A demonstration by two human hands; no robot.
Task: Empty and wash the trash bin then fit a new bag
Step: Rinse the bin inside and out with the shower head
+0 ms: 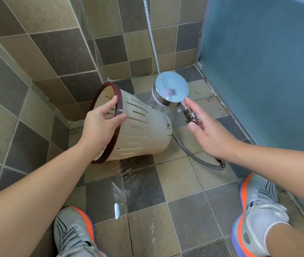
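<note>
The trash bin point(138, 127) is tipped well over on its side above the tiled floor point(181, 182) of the shower corner, its dark red rim point(118, 106) facing the person and its dirty base pointing away toward the wall. The left hand point(101, 123) has its grip clenched on that rim, thumb outside and fingers hooked inside, and it appears to carry the bin's whole weight from that one edge. The right hand point(203, 127) holds the handle of the shower head point(170, 89), thumb along the top and fingers wrapped loosely underneath — the hold looks light rather than firm. Water sprays from the head onto the outside of the bin near its base, and wet streaks run across the floor between the two shoes point(258, 210).

I'd judge this as mid-wash: the bin is empty and no bag is in sight yet.

What could go wrong from here is mostly about that wetness. A rim pinched at a single point can twist or slip out of damp fingers, and the bin would drop and roll on the tiles. The slotted walls point(136, 113) let spray pass straight through, so a careless angle would send water back over the arms and shoes. The hose point(199, 158) loops low beside the right foot — a step back could snag it. And the floor underfoot is already slick.
</note>
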